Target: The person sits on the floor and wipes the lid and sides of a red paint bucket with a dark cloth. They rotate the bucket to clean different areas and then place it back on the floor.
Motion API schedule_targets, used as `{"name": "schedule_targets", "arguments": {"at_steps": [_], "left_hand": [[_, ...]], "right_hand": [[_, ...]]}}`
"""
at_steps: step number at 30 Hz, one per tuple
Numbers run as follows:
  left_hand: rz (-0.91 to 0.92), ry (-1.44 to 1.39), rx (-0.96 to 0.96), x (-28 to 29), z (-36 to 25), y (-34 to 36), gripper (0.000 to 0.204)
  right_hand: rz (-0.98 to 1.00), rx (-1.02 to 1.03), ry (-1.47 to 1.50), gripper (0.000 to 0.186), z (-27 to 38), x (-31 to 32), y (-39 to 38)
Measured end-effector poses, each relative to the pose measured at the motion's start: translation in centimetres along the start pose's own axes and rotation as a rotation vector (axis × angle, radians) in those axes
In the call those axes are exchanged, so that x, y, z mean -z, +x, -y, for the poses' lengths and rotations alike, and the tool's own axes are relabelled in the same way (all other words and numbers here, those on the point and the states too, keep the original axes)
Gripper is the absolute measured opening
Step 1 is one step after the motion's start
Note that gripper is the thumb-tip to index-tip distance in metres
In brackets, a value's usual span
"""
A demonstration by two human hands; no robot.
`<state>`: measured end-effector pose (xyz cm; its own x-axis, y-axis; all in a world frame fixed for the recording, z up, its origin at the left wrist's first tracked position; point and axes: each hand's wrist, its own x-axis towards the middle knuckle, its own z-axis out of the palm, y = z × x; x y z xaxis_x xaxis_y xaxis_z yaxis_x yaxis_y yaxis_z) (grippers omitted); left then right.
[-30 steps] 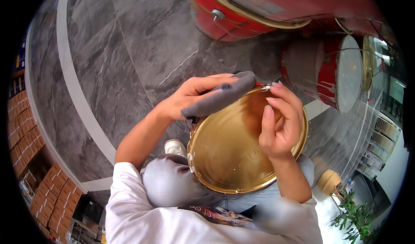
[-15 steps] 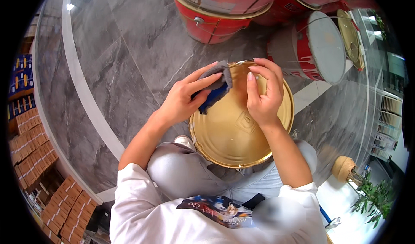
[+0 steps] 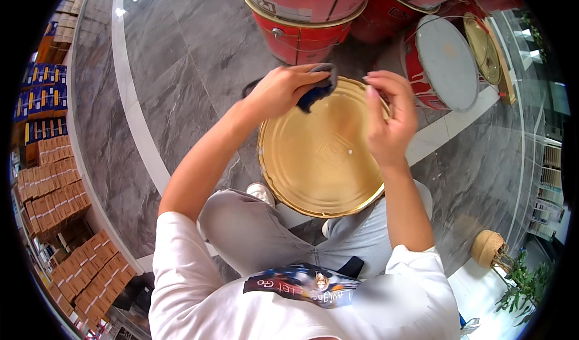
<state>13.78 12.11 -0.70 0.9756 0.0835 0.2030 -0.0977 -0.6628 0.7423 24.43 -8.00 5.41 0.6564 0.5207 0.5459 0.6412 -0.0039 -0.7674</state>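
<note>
Between my knees is a round gold metal lid (image 3: pixel 313 177) with pressed rings and a raised square mark; I cannot tell what is under it. My left hand (image 3: pixel 280 93) grips a bunched dark grey and blue cloth (image 3: pixel 318 90) against the lid's far left edge. Over the far right rim, my right hand (image 3: pixel 392 114) has its fingers curled, with a gap to the thumb and nothing visible between them. It is not clear whether its fingertips touch the rim. A small white speck shows on the lid's surface.
Stacked red paint buckets (image 3: pixel 295 38) stand just beyond the lid. A tipped bucket with a pale grey round end (image 3: pixel 447 62) lies at the far right, another gold lid (image 3: pixel 482 47) beside it. Stacked cartons (image 3: pixel 57 183) line the left; a potted plant (image 3: pixel 522 286) is at the lower right.
My left hand has moved the cloth farther away along the lid's edge. My right hand has shifted slightly right. The view has shifted a little.
</note>
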Motion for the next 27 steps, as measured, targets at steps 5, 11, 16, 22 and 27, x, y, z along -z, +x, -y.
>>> {"name": "schedule_targets", "arguments": {"at_steps": [5,11,16,22,27], "left_hand": [[-0.001,0.243,-0.011,-0.4,-1.1,1.7,0.042],[-0.095,0.212,0.201,0.8,-2.2,-7.8,0.048],[-0.067,0.387,0.278,0.2,-3.6,-9.0,0.053],[-0.052,0.455,-0.037,-1.9,-2.5,0.9,0.056],[0.018,0.474,-0.307,-4.9,-2.6,4.7,0.049]], "right_hand": [[0.103,0.037,0.008,0.010,-1.0,-0.9,0.9],[0.094,0.006,-0.077,0.011,-1.8,0.9,0.8],[0.048,-0.001,-0.011,0.010,-0.9,1.5,1.2],[-0.016,-0.002,0.043,0.009,-0.4,2.6,1.2],[0.104,-0.143,-0.101,0.008,-0.9,2.9,1.6]]}}
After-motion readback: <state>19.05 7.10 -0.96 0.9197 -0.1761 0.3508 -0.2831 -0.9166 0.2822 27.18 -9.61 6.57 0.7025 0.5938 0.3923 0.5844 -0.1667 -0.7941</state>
